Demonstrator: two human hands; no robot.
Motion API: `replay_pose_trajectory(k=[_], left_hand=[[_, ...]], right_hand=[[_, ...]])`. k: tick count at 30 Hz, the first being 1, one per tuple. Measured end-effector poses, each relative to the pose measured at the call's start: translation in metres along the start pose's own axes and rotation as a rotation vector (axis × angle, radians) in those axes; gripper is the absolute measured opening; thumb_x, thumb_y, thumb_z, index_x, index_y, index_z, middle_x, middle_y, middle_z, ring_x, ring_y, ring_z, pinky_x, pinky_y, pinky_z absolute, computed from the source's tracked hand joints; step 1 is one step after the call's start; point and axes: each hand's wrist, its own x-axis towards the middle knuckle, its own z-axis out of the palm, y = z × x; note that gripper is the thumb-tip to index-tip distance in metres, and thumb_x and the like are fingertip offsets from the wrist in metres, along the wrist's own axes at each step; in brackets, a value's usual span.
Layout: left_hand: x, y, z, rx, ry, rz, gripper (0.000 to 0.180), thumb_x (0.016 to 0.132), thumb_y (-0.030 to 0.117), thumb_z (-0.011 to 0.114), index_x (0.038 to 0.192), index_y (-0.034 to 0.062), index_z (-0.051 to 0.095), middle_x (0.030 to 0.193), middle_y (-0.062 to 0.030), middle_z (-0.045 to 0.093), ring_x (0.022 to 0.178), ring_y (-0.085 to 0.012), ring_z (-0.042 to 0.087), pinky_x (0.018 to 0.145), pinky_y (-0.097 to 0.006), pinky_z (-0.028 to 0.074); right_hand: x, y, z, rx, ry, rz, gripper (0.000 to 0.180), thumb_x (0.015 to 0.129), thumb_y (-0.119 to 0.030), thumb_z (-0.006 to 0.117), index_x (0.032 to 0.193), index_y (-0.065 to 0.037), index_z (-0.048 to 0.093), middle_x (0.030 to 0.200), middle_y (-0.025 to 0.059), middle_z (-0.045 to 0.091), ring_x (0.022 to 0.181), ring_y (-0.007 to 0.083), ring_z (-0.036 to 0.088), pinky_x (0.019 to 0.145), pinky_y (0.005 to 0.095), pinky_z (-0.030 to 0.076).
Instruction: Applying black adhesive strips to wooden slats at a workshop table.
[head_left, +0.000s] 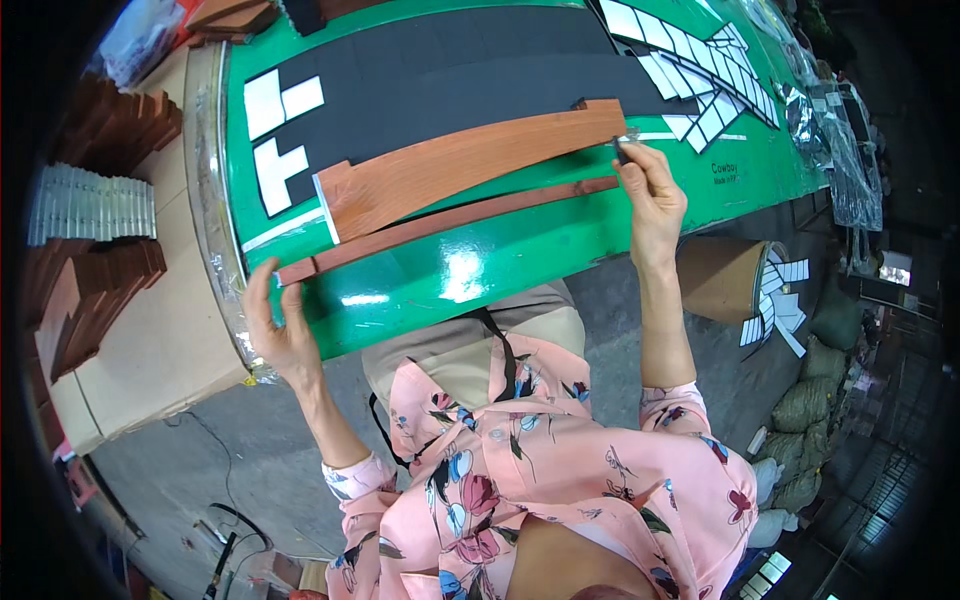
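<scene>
A long, narrow reddish-brown wooden strip [440,228] lies slantwise across the green table top. Thumb and fingers of my left hand [285,330] close around its left end. Just beyond it sits a wider, curved wooden board [470,160] with stepped ends, partly over a black sheet. Near that board's right end, my right hand [652,205] pinches a small dark piece [622,152], whose exact kind I cannot make out. The right end of the narrow strip comes close to this hand's fingers.
The green table [400,310] carries a large black sheet [430,80] and white-faced, black-edged pieces [690,50]. Stacked wooden parts [95,300] and a row of clear packets [95,205] are at left. A brown drum [720,275] with white scraps stands at right.
</scene>
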Motion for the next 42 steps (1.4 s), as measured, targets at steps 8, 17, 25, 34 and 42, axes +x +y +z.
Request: replay_pose_trajectory(k=[8,17,25,34,42], left_hand=[[-0.017,0.131,0.101,0.061,-0.296,0.537,0.038,0.072,0.009,0.073,0.108,0.0069,0.063,0.107,-0.0073,0.062,0.101,-0.0246,0.056,0.085,-0.037,0.038],[-0.024,0.16,0.187,0.067,-0.361,0.373,0.027,0.069,0.016,0.076,0.095,0.0104,0.068,0.097,-0.0014,0.065,0.088,-0.0193,0.057,0.079,-0.036,0.033],[-0.025,0.164,0.193,0.13,-0.32,0.338,0.018,0.07,0.017,0.076,0.086,0.0116,0.069,0.089,0.0017,0.066,0.082,-0.0159,0.058,0.075,-0.034,0.032],[-0.024,0.167,0.191,0.134,-0.345,0.342,0.018,0.07,0.018,0.076,0.085,0.0112,0.069,0.089,0.0017,0.066,0.082,-0.0159,0.058,0.076,-0.034,0.033],[-0.024,0.166,0.19,0.137,-0.348,0.337,0.018,0.07,0.018,0.076,0.086,0.0107,0.069,0.09,0.0012,0.066,0.083,-0.0161,0.058,0.076,-0.034,0.032]], right_hand=[[0.0,0.029,-0.036,0.019,-0.144,0.044,0.024,0.089,-0.012,0.062,0.109,0.001,0.065,0.106,0.004,0.058,0.09,0.0122,0.057,0.077,0.0219,0.046],[0.016,0.038,-0.044,-0.177,-0.306,-0.128,0.02,0.078,-0.009,0.069,0.098,-0.004,0.07,0.092,0.0076,0.063,0.084,0.019,0.061,0.069,0.0298,0.05],[0.022,0.047,-0.047,-0.214,-0.377,-0.228,0.017,0.074,-0.01,0.072,0.09,-0.005,0.069,0.088,0.0061,0.061,0.081,0.0212,0.059,0.068,0.0322,0.048],[0.022,0.05,-0.044,-0.246,-0.369,-0.322,0.018,0.072,-0.009,0.072,0.089,-0.005,0.069,0.086,0.0044,0.06,0.081,0.02,0.058,0.067,0.0311,0.048],[0.022,0.05,-0.042,-0.252,-0.368,-0.315,0.018,0.071,-0.009,0.073,0.088,-0.005,0.069,0.086,0.0041,0.06,0.079,0.0195,0.058,0.066,0.0309,0.048]])
